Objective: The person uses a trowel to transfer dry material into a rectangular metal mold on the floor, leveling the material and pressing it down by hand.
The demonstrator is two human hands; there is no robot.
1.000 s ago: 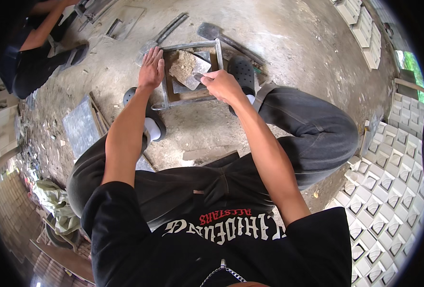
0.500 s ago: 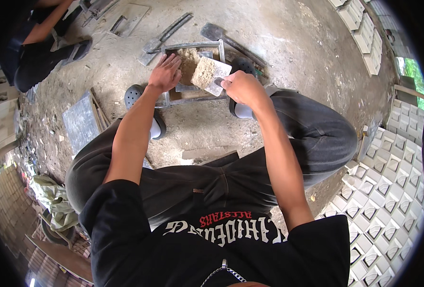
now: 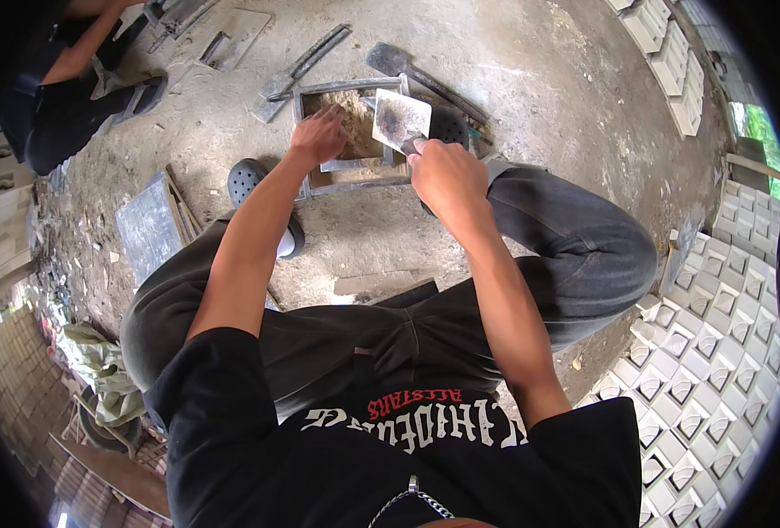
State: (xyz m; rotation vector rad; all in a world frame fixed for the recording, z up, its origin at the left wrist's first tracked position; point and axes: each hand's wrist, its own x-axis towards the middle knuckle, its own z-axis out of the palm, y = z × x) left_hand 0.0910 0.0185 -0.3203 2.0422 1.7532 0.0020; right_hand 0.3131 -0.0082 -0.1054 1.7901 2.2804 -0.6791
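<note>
A square-bladed trowel (image 3: pixel 393 106) is gripped by its handle in my right hand (image 3: pixel 450 180). Its blade, tilted over the right part of a rectangular mould frame (image 3: pixel 355 188), carries only a dark smear of residue. Inside the frame lies tan, crumbly sandy mix (image 3: pixel 355 104). My left hand (image 3: pixel 319 136) reaches over the frame's left side, fingers extended down onto the mix; the fingertips are partly lost against it. The frame rests on the ground between my feet, both in dark clogs (image 3: pixel 247 180).
Beyond the frame lie a long-handled flat tool (image 3: pixel 391 60) and a metal bar (image 3: pixel 306 66). A grey board (image 3: pixel 150 224) sits at left. A co-worker's leg (image 3: pixel 73 119) shows at upper left. Rows of pale patterned blocks (image 3: pixel 706 370) stand at right.
The sandy mix has left the trowel blade and is in the frame. The trowel has turned and moved slightly farther off. My left hand has moved right, onto the mix.
</note>
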